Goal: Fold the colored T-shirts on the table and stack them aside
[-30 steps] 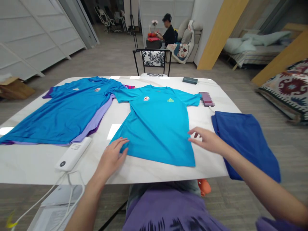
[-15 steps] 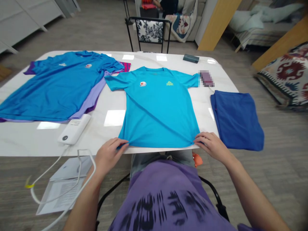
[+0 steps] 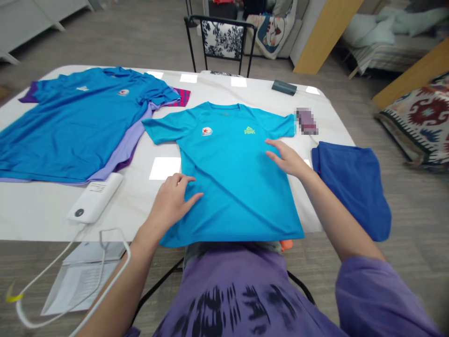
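Grey flooring surrounds a white bench [image 3: 135, 199], with a black-framed chair [image 3: 223, 40] at its far side. Front and centre on the bench lies a turquoise shirt [image 3: 235, 182], face up, neckline away from the wearer, its hem at the near edge. Half a second ago both hands were pinching the hem's two corners; now they have let go and sit higher over the cloth. That leaves nothing tugging the hem, and the shirt looks mostly spread, though a diagonal crease runs across the front. Left hand [image 3: 170, 199] and right hand [image 3: 288, 159] each have a released grip, thumb apart from the fingers, over opposite sides of the shirt (whether any fingertip touches the fabric, I cannot tell).

"PEAK" reads in green beneath a triangular logo [image 3: 249, 131]; a red-and-white badge [image 3: 206, 131] faces it across the chest. A similar badge marks the blue shirt [image 3: 77, 133] to the left. Printing on the white device [image 3: 94, 199] is too small to make out.
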`<state>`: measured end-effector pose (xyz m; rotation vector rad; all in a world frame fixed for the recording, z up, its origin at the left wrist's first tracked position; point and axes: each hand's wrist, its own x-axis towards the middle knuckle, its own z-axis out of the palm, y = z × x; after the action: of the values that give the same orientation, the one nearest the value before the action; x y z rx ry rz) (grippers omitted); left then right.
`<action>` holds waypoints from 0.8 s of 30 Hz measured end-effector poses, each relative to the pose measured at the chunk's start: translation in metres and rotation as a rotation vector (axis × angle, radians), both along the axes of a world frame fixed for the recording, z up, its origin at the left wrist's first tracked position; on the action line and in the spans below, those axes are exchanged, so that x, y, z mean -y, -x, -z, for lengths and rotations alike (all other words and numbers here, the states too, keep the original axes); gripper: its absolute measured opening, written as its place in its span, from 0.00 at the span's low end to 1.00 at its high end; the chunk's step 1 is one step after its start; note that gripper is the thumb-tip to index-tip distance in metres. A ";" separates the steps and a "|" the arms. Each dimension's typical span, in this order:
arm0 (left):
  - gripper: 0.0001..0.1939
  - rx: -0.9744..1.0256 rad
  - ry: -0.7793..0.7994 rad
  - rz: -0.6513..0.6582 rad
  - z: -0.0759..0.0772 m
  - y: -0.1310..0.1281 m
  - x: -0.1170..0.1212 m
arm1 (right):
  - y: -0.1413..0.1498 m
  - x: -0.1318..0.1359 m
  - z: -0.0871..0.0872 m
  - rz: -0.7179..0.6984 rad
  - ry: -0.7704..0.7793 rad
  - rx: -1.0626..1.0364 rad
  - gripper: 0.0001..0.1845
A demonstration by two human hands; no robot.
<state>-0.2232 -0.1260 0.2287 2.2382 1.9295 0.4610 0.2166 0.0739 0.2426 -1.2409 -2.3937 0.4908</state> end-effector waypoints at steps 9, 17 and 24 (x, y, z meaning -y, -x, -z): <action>0.25 -0.073 -0.015 -0.285 0.009 0.031 0.065 | 0.009 -0.146 0.042 0.274 0.083 0.393 0.52; 0.39 0.068 0.100 -0.298 -0.006 0.037 -0.230 | 0.037 -0.183 0.043 0.355 0.135 0.387 0.52; 0.44 -0.012 0.175 -0.150 0.036 0.053 -0.364 | 0.005 -0.225 0.048 0.313 0.101 0.439 0.48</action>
<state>-0.2760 0.2379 0.1925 2.0041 2.0655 0.2842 0.2112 0.2986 0.1944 -1.8947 -2.4633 0.2638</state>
